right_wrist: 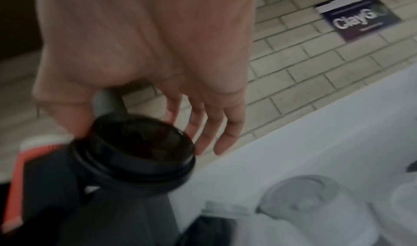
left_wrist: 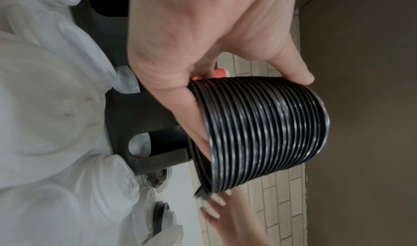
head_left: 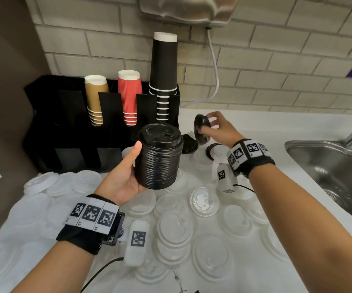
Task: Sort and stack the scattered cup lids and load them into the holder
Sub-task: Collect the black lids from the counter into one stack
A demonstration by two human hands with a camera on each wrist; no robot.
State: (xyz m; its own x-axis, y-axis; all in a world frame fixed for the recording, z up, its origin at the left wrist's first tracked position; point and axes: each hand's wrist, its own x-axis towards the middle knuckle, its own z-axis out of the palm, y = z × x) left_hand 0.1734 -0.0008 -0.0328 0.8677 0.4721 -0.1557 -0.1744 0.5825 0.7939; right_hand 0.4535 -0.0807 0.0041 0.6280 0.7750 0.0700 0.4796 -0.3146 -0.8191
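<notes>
My left hand (head_left: 128, 172) grips a tall stack of black lids (head_left: 159, 157) above the counter, thumb on its left side; the left wrist view shows the same stack of black lids (left_wrist: 261, 133) ribbed and held from below. To the right, my right hand (head_left: 217, 127) pinches a single black lid (head_left: 201, 129) tilted on edge, lifted off the counter; the right wrist view shows this black lid (right_wrist: 133, 151) between thumb and fingers. Two more black lids (head_left: 188, 142) lie on the counter by the holder. The black holder (head_left: 69, 127) stands at the back left.
Many clear white lids (head_left: 175, 227) cover the white counter (head_left: 266, 127) in front of me. The holder carries brown cups (head_left: 96, 98), red cups (head_left: 129, 94) and black cups (head_left: 163, 68). A steel sink (head_left: 331, 172) lies at the right. A brick wall is behind.
</notes>
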